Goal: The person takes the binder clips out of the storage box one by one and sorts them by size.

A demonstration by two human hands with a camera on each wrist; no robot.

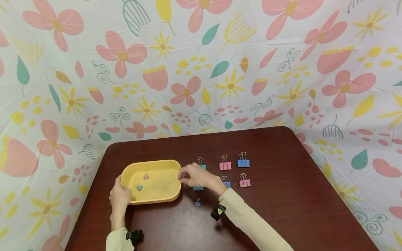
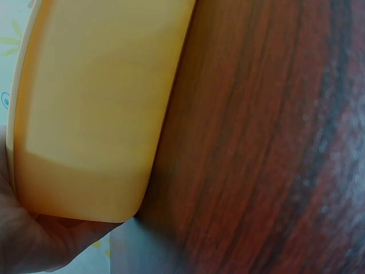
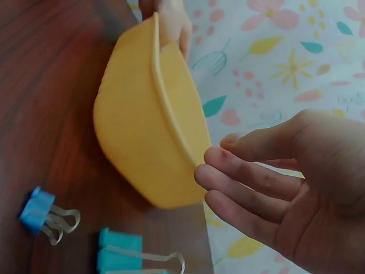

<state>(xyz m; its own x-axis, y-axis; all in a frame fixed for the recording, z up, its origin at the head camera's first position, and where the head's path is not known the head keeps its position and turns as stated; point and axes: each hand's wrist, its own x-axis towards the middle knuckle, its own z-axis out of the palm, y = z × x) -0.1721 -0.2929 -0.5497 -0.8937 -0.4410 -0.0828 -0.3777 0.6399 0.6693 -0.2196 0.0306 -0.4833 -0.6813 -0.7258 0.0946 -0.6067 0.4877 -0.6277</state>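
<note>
My left hand [image 1: 120,195] grips the left end of a yellow plastic basin [image 1: 154,200], with the thumb at its rim. In the left wrist view, part of that hand [image 2: 34,240] shows beneath the end of the basin [image 2: 91,114]. Inside the basin lie a small pink binder clip [image 1: 146,176] and a small teal binder clip [image 1: 139,187]. At the opposite end, my right hand [image 1: 196,175] has its fingertips by the rim, fingers loosely bent and nothing visible between them. Whether those fingertips touch the rim [image 3: 165,103], I cannot tell.
Right of the basin, larger binder clips stand on the dark wooden table [image 1: 282,209]: teal [image 1: 198,188], pink [image 1: 225,166] and blue [image 1: 243,163] among them. A small blue binder clip [image 1: 198,203] sits nearer the front. Flowered cloth [image 1: 188,69] hangs behind the table.
</note>
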